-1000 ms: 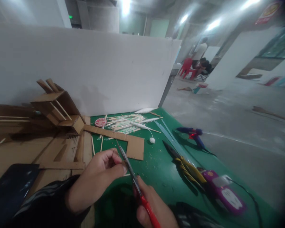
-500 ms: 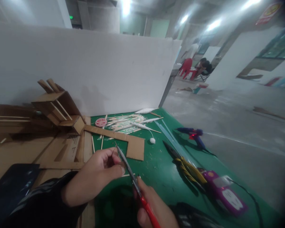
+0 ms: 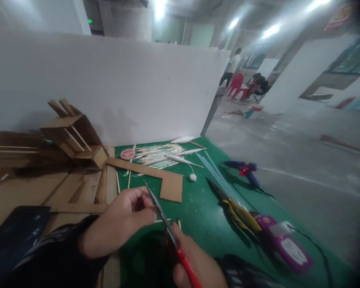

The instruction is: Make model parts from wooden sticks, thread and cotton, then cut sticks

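My right hand [image 3: 196,256] is closed around red-handled scissors [image 3: 168,224] whose metal blades point up and away from me. The blades lie right beside the fingertips of my left hand [image 3: 127,218], which are pinched together. Whatever sits between those fingertips is too small or hidden to make out. Just past the hands, an L-shaped cardboard piece [image 3: 171,187] lies flat on the green tabletop [image 3: 198,222]. A thin wooden stick [image 3: 163,221] shows partly behind the scissors.
At left stands a cardboard model [image 3: 87,154]. Behind the cardboard strip lie several wooden sticks [image 3: 153,154] and a round red tin [image 3: 127,154]. Black-and-yellow pliers [image 3: 237,212], a blue glue gun [image 3: 246,170] and a purple device [image 3: 283,242] with a cable sit right. A white board [image 3: 138,92] rises behind.
The scissors and my right hand have shifted very slightly; my left hand keeps its pinch. In the background, a standing person has moved left, away from the red chair.
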`<action>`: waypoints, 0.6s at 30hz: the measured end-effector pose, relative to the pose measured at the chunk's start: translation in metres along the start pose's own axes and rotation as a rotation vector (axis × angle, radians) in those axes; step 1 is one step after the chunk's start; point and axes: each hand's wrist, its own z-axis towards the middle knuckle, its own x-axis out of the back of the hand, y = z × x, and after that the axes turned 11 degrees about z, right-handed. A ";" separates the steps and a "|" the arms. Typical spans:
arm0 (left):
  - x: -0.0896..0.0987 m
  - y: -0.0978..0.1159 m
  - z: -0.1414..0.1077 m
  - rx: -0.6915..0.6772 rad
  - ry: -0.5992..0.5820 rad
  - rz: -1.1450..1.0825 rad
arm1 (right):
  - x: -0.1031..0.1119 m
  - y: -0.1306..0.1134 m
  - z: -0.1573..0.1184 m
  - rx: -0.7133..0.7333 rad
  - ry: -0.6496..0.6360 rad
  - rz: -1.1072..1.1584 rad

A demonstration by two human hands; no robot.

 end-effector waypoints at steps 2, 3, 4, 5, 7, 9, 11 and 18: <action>0.001 0.000 0.000 0.015 -0.023 0.005 | 0.002 -0.003 0.001 0.018 -0.031 -0.010; 0.002 0.001 0.000 0.020 -0.026 0.007 | 0.003 -0.005 0.002 0.023 -0.041 -0.017; 0.002 0.001 0.000 0.024 -0.027 0.011 | 0.004 -0.007 0.002 0.025 -0.040 -0.028; 0.002 0.002 0.000 0.025 -0.029 0.015 | 0.005 -0.009 0.002 0.027 -0.027 -0.041; 0.002 0.004 -0.001 0.025 -0.032 0.020 | 0.005 -0.011 0.001 0.031 -0.006 -0.059; 0.003 0.005 -0.001 0.030 -0.048 0.032 | 0.005 -0.012 0.001 0.037 -0.012 -0.061; 0.005 0.006 -0.001 0.041 -0.064 0.045 | 0.004 -0.012 0.001 0.053 -0.021 -0.054; 0.011 0.004 0.000 0.040 -0.103 0.048 | 0.005 -0.015 0.002 0.059 -0.025 -0.029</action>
